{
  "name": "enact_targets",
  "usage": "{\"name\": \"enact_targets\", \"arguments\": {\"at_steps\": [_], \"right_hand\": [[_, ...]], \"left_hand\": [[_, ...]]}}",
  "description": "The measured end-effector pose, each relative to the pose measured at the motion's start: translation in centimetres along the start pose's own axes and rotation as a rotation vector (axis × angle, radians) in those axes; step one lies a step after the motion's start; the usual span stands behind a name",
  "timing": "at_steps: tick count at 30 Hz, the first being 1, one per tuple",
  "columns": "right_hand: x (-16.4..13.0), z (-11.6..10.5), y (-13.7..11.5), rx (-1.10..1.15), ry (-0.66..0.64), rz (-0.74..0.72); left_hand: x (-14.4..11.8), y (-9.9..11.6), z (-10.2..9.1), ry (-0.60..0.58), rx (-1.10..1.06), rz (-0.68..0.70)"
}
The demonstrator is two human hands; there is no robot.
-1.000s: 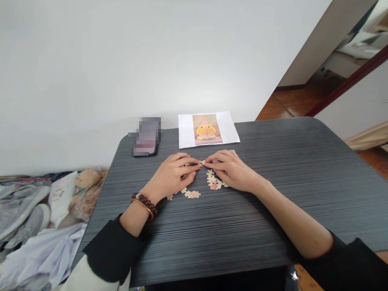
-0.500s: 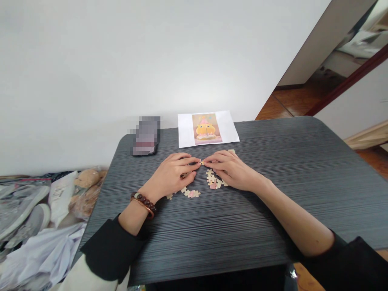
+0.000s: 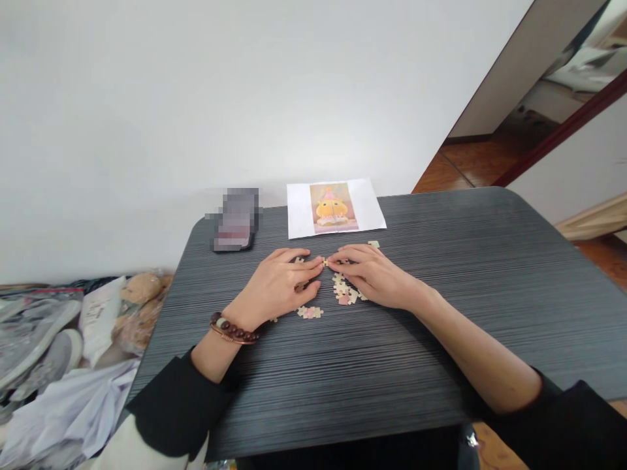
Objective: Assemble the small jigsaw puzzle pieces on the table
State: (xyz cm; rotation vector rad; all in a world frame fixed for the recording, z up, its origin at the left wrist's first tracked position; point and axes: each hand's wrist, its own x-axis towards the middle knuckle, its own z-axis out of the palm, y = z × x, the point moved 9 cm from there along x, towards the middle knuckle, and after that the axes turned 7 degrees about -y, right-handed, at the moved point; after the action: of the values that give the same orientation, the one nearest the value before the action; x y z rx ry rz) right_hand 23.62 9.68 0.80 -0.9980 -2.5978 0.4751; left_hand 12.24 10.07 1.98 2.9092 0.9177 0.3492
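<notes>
Small jigsaw puzzle pieces [image 3: 326,262] lie between the fingertips of both hands on the dark table [image 3: 343,372]. My left hand [image 3: 287,281] presses their left side with its fingertips, its thumb bent below. From the other side my right hand [image 3: 369,271] grips them with its fingers drawn together. Below the right fingers sits a cluster of pale and pink pieces [image 3: 343,287], partly covered by the hand. A short joined strip of pieces [image 3: 310,313] rests below the left thumb. More pieces are partly hidden under the left hand.
A printed picture sheet [image 3: 298,209] of a yellow figure with a pink hat lies toward the wall. Left of it is a blurred-out phone-like object [image 3: 238,219]. A lone pale piece [image 3: 373,244] lies beyond my right hand. Bagged shoes [image 3: 39,339] and cloth stand left of the table.
My left hand has turned slightly at the wrist, its bracelets shifting and the thumb moving a little to the right. My right hand stays nearly where it was.
</notes>
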Motion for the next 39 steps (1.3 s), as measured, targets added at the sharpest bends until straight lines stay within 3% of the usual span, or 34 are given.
{"name": "enact_targets", "arguments": {"at_steps": [8,12,17,24,32,36,39], "right_hand": [[0.0,-0.1,-0.5,-0.020,0.020,0.015],[0.1,-0.1,-0.6,-0.039,0.045,0.022],[0.4,-0.7,0.3,-0.026,0.144,0.105],[0.3,-0.5,1.6,0.101,0.191,0.232],[0.2,-0.9,0.9,0.043,0.268,0.145],[0.2,-0.6,0.4,0.068,0.188,0.076],[0.1,-0.3,0.1,0.121,0.096,0.038]], "left_hand": [[-0.1,0.4,0.0,-0.002,0.006,-0.018],[-0.1,-0.1,-0.1,0.084,0.007,-0.041],[0.5,-1.2,0.0,0.154,-0.132,-0.070],[0.2,-2.3,0.4,0.156,-0.323,-0.153],[-0.5,-2.7,-0.7,0.247,-0.283,-0.163],[-1.1,-3.3,-1.3,0.165,-0.308,-0.116],[-1.7,-3.3,-0.9,-0.026,-0.349,-0.019]]}}
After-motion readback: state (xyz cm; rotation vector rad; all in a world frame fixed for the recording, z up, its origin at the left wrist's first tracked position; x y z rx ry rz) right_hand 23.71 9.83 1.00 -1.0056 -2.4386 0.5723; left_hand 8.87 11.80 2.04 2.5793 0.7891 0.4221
